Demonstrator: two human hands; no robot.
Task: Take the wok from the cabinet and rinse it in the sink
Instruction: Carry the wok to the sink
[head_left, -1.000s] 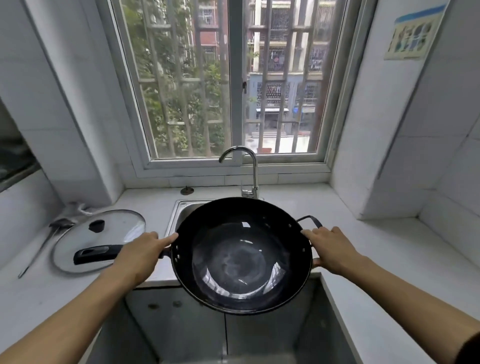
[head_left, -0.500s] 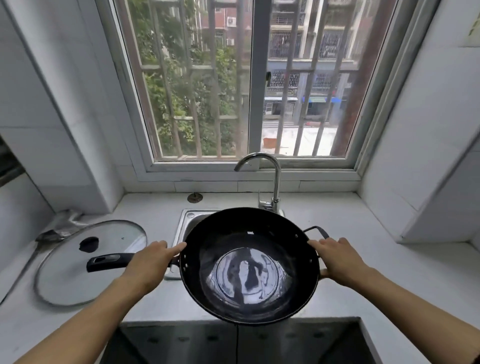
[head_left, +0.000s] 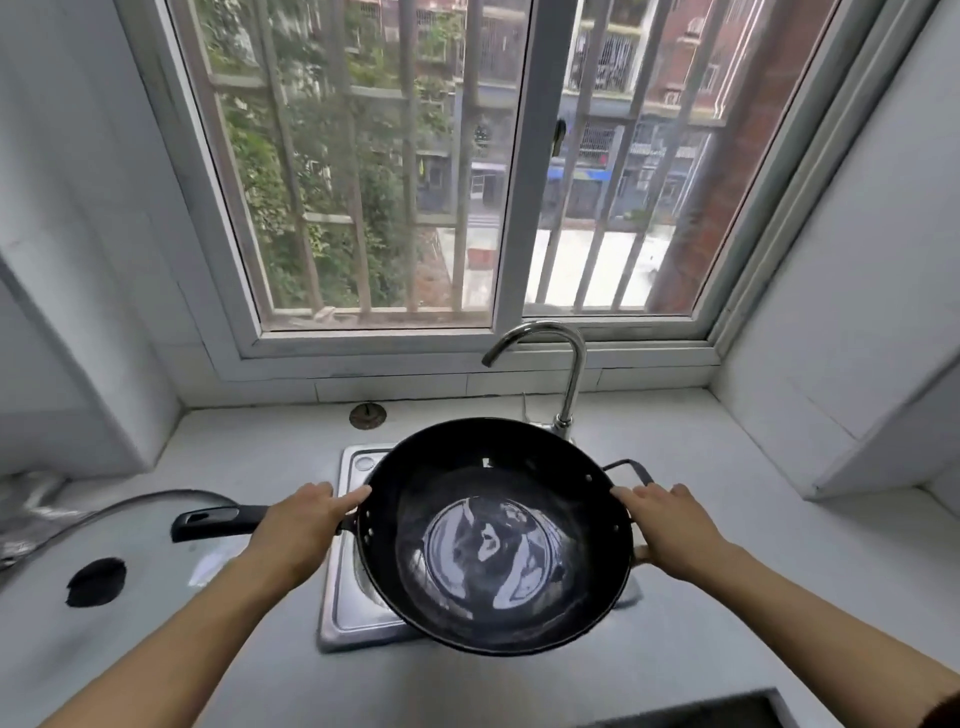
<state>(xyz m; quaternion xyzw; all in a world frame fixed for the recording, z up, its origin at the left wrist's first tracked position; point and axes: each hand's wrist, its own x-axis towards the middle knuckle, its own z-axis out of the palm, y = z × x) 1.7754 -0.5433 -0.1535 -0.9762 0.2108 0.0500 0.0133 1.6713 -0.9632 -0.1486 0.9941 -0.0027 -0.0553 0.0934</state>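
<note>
Wok of black metal, round and deep (head_left: 501, 535), is held in the air just above the small steel sink (head_left: 345, 597), so that its bowl is already over the basin and below the curved chrome tap (head_left: 563, 364). The left hand (head_left: 298, 530) grips the long black handle (head_left: 213, 522) near the rim, fingers curled around it. The right hand (head_left: 662, 530) holds the opposite rim beside the small loop handle (head_left: 631, 467), with thumb under and fingers over the edge. I think two hands are used because the wok is wide and heavy, and this keeps it level. The round glass lid (head_left: 104, 561) lies on the grey counter (head_left: 753, 519) at the left, well apart from the sink, probably to leave room. No water runs from the tap; rinsing is not yet begun.
</note>
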